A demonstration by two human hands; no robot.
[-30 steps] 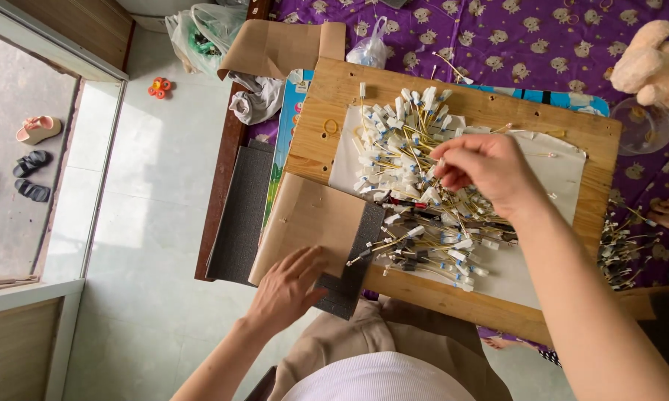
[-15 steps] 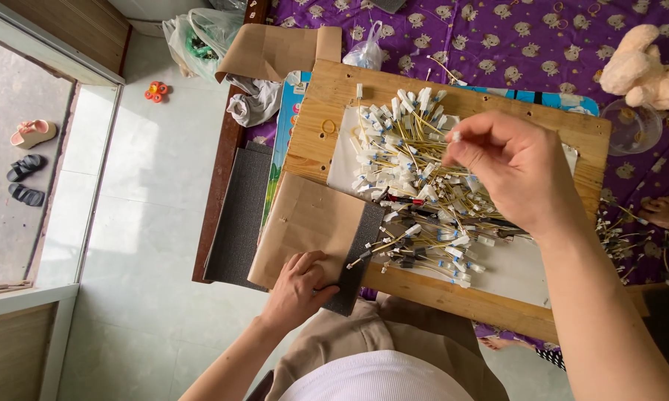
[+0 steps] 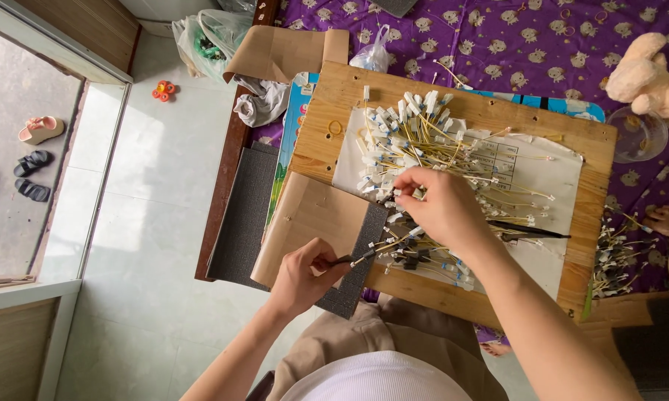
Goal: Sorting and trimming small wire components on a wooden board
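Wire pieces point(image 3: 453, 160) are lying heaped on the desk point(image 3: 334, 96); the right hand point(image 3: 438, 208) has come down, pinching one, while the left hand point(image 3: 305, 275) is clamping a dark tool point(image 3: 346, 259).

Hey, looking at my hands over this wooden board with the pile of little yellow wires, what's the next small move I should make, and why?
Probably lift one thin yellow wire with a white end from the pile of wires and carry it to the left hand. The right hand is already pinching into the pile, while the left hand holds a slim dark tool over the brown cardboard sheet on the wooden board.
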